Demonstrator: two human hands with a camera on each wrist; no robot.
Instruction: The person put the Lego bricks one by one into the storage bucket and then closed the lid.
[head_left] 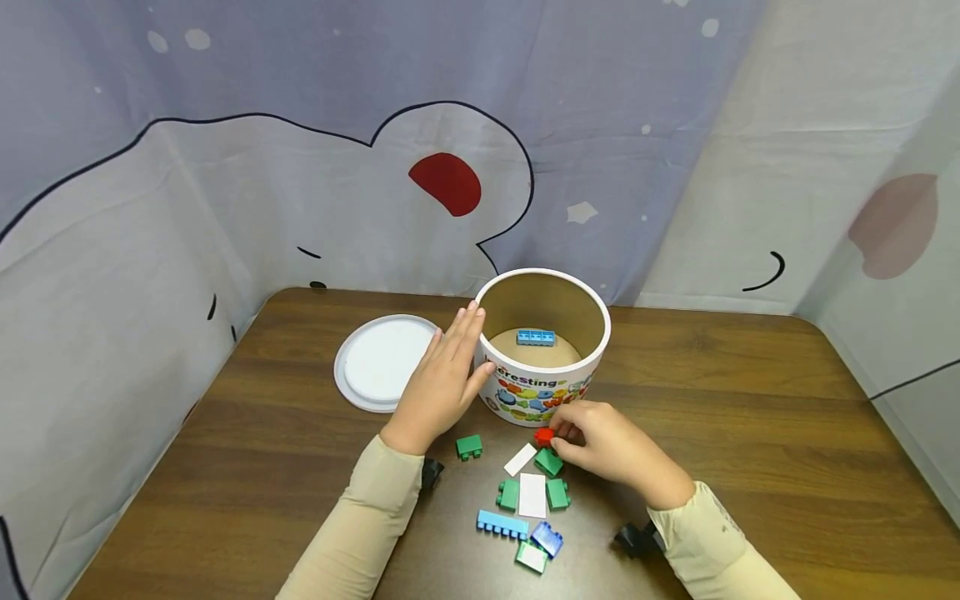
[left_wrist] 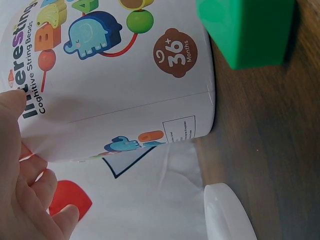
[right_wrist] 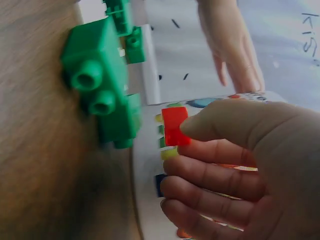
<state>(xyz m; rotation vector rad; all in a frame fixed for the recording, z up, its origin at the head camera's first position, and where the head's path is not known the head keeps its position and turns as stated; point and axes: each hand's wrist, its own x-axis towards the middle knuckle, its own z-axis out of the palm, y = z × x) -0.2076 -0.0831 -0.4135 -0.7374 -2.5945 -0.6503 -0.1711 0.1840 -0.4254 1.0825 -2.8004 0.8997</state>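
A white printed bucket (head_left: 536,398) stands upright at the back of the table, with a light-blue brick (head_left: 536,337) lying on its floor. My left hand (head_left: 441,377) rests against the bucket's left side, fingers straight and pointing up at the rim, thumb on the printed front. With thumb and fingers, my right hand (head_left: 609,447) pinches a small red brick (right_wrist: 175,126) low before the bucket. A green brick (head_left: 549,462) lies just below that hand, beside a narrow white piece (head_left: 520,459). Another green brick (head_left: 469,447) sits alone nearer the left wrist.
Closer to me lie a white rectangle (head_left: 532,496) between two green bricks, a long light-blue brick (head_left: 502,524), a dark-blue brick (head_left: 547,539) and a white-and-green brick (head_left: 532,557). A round white lid (head_left: 367,367) lies left of the bucket. Patterned cloth (head_left: 360,208) hangs behind the table.
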